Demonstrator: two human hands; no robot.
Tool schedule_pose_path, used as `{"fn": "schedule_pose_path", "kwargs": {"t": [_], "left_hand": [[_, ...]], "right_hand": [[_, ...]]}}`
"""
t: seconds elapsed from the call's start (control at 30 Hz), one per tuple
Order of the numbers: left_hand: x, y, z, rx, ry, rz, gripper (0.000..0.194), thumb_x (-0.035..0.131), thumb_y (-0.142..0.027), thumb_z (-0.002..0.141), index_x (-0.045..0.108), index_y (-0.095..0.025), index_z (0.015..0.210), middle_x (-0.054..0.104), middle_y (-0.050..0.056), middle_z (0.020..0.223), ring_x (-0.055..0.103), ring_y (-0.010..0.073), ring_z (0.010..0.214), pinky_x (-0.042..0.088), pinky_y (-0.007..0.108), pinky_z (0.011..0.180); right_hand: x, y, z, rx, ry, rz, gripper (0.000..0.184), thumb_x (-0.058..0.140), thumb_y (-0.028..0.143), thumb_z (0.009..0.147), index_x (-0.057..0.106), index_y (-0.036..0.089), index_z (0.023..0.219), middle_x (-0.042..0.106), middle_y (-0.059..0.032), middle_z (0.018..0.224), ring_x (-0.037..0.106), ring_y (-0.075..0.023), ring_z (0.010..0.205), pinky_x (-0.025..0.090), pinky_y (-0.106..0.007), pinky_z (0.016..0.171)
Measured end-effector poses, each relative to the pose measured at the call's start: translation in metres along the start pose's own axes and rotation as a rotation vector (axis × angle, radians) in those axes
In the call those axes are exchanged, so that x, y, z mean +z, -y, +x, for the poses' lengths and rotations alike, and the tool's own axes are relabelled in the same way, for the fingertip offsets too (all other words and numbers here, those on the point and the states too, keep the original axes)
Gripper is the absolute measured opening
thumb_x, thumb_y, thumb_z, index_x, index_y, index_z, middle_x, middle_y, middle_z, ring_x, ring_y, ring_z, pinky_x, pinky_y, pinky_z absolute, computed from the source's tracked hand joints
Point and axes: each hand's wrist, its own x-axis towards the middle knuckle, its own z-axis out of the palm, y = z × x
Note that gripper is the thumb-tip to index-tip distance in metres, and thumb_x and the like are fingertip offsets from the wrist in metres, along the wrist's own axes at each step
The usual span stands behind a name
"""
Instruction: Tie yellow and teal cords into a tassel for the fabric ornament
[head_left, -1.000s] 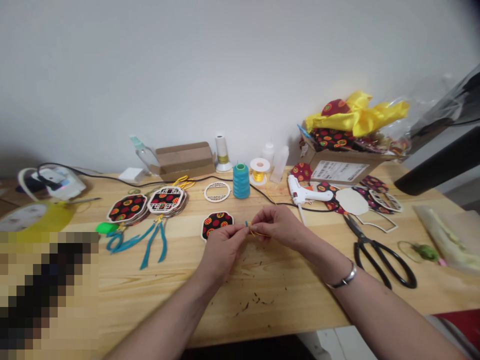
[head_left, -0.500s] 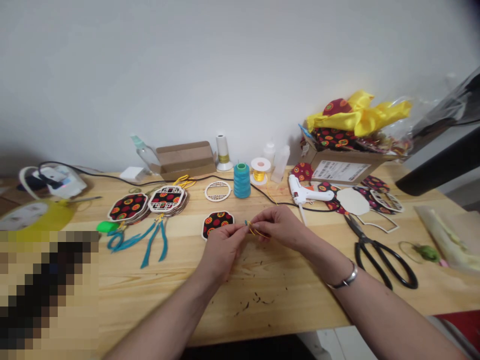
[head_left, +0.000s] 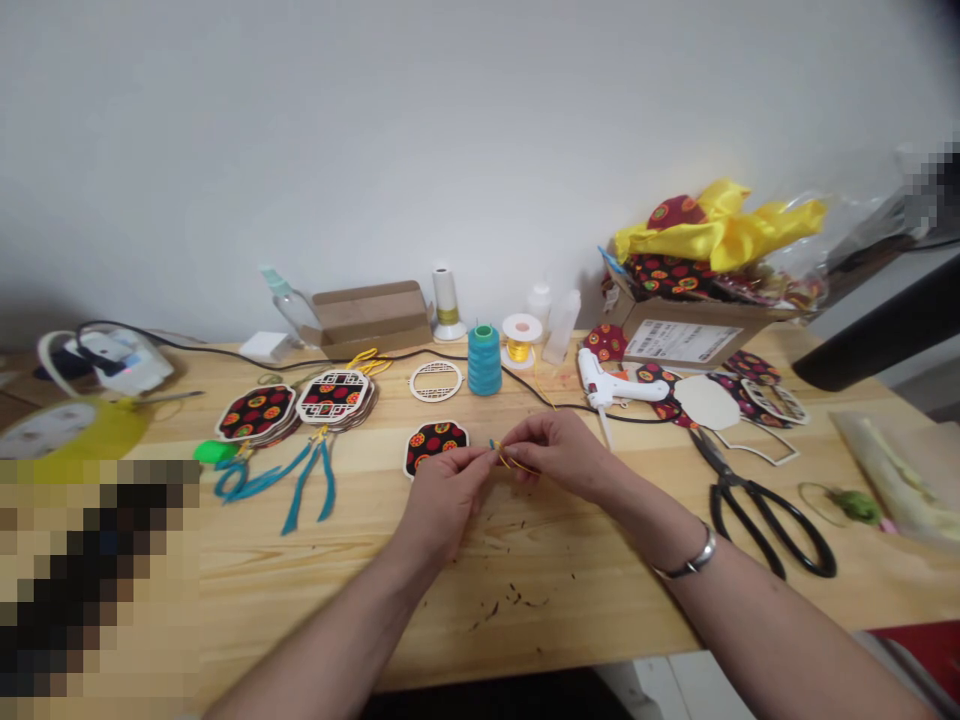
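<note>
My left hand [head_left: 450, 490] is closed in a pinch, its fingertips on a small teal piece [head_left: 492, 445] too small to make out fully. Right against it, my right hand [head_left: 551, 450] pinches a thin yellow cord [head_left: 517, 465] that loops below its fingers. The fingertips of both hands nearly meet above the wooden table. Partly behind my left hand lies a wood-framed panel with dark patterned fabric [head_left: 435, 440]. Farther back stand a teal thread cone [head_left: 484, 360] and a white spool of yellow cord [head_left: 520, 345].
Stacked fabric panels [head_left: 259, 412] with teal tassels [head_left: 307, 485] lie on the left. A white glue gun [head_left: 619, 385] and large black-handled scissors [head_left: 750, 500] are on the right. Behind them stands a cardboard box [head_left: 675, 335] heaped with fabric. A black cable [head_left: 405, 356] crosses the table.
Both hands stay almost in place with their fingertips together. The view has shifted very slightly, and the yellow cord's loop below my right fingers shows a bit more clearly.
</note>
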Motion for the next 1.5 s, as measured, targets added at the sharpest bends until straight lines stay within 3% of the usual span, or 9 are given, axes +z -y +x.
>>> {"fn": "schedule_pose_path", "kwargs": {"t": [1.0,1.5], "left_hand": [[-0.001,0.003,0.001,0.014,-0.016,-0.037,0.034,0.068,-0.043,0.065,0.071,-0.013,0.081,0.038,-0.007,0.039,0.024,0.0041,0.037,0.013,0.020,0.037],[0.000,0.003,0.002,0.000,-0.059,-0.044,0.032,0.068,-0.043,0.063,0.071,-0.014,0.077,0.034,-0.008,0.039,0.022,0.0042,0.037,0.012,0.020,0.037]], "right_hand": [[0.005,-0.003,0.000,-0.025,-0.066,0.023,0.011,0.059,0.022,0.069,0.067,0.015,0.072,0.060,0.0014,0.053,0.055,-0.0098,0.046,0.048,-0.022,0.046],[0.009,0.008,-0.011,-0.228,-0.171,-0.342,0.017,0.053,0.015,0.075,0.070,0.016,0.079,0.065,-0.0007,0.059,0.057,-0.0097,0.053,0.042,-0.020,0.053]]}}
